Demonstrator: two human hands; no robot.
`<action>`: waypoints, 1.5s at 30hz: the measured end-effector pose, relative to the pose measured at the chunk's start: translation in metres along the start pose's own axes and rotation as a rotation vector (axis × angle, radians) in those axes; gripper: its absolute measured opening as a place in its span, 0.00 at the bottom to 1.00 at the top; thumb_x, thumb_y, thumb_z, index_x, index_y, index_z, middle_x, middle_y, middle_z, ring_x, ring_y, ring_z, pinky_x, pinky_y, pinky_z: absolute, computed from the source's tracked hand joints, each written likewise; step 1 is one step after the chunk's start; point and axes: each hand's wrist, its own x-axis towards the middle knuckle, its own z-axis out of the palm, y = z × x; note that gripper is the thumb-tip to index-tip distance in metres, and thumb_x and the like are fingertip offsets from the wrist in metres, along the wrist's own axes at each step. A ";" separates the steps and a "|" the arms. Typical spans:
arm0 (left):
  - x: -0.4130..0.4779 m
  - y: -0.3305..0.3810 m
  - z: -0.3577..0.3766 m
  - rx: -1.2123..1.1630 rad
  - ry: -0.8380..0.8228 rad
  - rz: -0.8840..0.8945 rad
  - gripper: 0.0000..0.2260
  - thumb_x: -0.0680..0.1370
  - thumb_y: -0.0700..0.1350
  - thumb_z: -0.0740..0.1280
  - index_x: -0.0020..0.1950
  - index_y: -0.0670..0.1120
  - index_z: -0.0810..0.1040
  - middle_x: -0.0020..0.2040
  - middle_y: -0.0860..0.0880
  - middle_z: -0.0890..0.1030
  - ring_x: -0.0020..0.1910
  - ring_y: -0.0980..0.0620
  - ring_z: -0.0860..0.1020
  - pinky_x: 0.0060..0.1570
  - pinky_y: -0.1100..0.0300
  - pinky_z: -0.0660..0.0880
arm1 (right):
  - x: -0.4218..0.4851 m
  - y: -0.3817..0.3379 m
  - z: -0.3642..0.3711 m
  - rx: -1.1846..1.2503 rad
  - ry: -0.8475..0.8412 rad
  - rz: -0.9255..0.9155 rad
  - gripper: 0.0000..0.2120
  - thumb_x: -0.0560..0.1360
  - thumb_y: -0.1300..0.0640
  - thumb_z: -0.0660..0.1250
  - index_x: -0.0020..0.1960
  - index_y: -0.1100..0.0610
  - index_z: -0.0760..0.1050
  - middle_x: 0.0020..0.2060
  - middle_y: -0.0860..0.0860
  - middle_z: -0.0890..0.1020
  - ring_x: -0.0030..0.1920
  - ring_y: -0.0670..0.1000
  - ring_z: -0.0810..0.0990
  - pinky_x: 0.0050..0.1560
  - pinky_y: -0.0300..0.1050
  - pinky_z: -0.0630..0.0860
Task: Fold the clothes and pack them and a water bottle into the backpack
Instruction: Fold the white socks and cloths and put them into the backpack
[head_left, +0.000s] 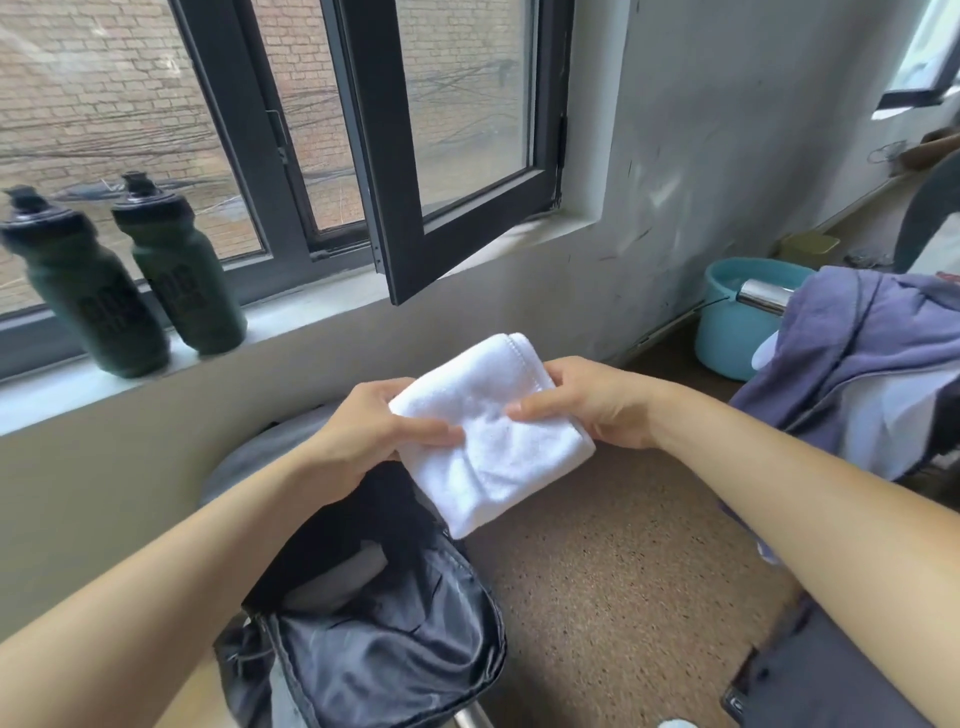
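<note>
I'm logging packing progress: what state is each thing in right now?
white towel: folded, held in the air
left hand: pinching the towel
right hand: pinching the towel
backpack: unzipped, open
water bottles: standing on windowsill, lids on
window: pane swung open
purple garment: unfolded, crumpled

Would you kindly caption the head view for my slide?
Left hand and right hand hold a folded white terry towel near the open black backpack.

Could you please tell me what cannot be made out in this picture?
All in the head view:
- Backpack inside: dark; the towel and left hand cover its top, and the bottom edge cuts its base.
- Print on the bottles: blurred.
- Bucket, right side: hidden by the purple garment.
- Right hand fingers behind the towel: hidden by it.
</note>
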 end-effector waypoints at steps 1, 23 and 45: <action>0.001 0.000 -0.001 -0.037 0.018 -0.006 0.22 0.65 0.39 0.82 0.57 0.42 0.84 0.53 0.39 0.87 0.53 0.37 0.86 0.61 0.35 0.79 | 0.000 -0.002 0.000 0.016 0.017 -0.010 0.16 0.77 0.56 0.73 0.64 0.57 0.79 0.57 0.53 0.86 0.57 0.54 0.85 0.63 0.56 0.79; 0.004 0.002 -0.020 -0.357 -0.073 0.181 0.21 0.79 0.28 0.64 0.66 0.48 0.77 0.59 0.42 0.84 0.53 0.43 0.85 0.43 0.54 0.81 | 0.000 -0.006 -0.005 0.456 0.046 -0.244 0.21 0.80 0.69 0.64 0.68 0.53 0.78 0.61 0.57 0.83 0.59 0.57 0.83 0.62 0.55 0.79; -0.025 0.007 -0.019 0.311 -0.444 0.004 0.15 0.70 0.61 0.74 0.53 0.55 0.85 0.50 0.51 0.85 0.50 0.51 0.84 0.50 0.56 0.77 | -0.012 -0.010 0.047 -0.332 -0.007 -0.485 0.25 0.68 0.83 0.59 0.34 0.56 0.84 0.53 0.50 0.84 0.56 0.52 0.82 0.54 0.46 0.81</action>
